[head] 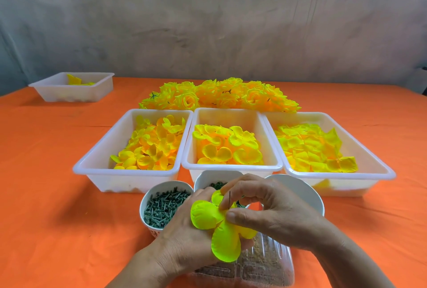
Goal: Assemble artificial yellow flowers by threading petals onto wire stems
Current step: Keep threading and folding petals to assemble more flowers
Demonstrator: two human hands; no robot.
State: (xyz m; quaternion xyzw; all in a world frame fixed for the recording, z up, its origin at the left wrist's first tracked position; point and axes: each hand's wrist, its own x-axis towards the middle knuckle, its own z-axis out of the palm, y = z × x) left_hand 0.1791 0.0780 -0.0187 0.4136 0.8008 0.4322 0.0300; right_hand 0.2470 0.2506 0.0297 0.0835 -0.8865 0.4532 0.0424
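Note:
A bright yellow petal piece (215, 225) with several round lobes sits between my hands near the table's front edge. A thin dark wire stem (230, 198) pokes up through its middle. My left hand (182, 239) lies under and behind the petal, its fingers mostly hidden by it. My right hand (265, 211) pinches the petal around the wire with thumb and fingertips. Three white bins behind hold loose yellow petals: left (129, 172), middle (231, 167), right (379, 167).
A bowl of grey-green plastic pegs (161, 209) stands left of my hands, a second bowl (212, 179) and a white bowl (307, 195) behind them. A clear plastic box (265, 264) lies below. Finished yellow flowers (219, 95) pile up at the back. A small bin (74, 88) sits far left.

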